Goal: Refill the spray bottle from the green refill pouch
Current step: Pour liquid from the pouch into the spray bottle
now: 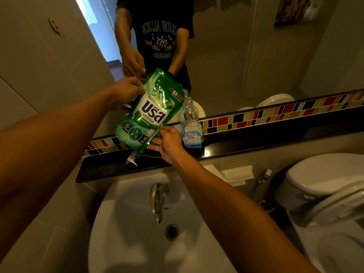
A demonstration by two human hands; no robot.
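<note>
The green refill pouch (150,111) is tilted to the right above the black ledge, its upper right corner at the mouth of the clear spray bottle (190,123). The bottle stands upright on the ledge with its top off and blue liquid low at its bottom. My left hand (126,91) grips the pouch's upper left edge. My right hand (169,143) holds the pouch's lower right corner, just left of the bottle. The white and blue spray head (132,158) lies on the ledge under the pouch.
A black ledge (256,142) runs under a mirror with a coloured tile strip (275,113). Below it sits a white basin (137,233) with a chrome tap (158,201). A toilet (325,190) stands to the right, with a bidet sprayer (261,182) beside it.
</note>
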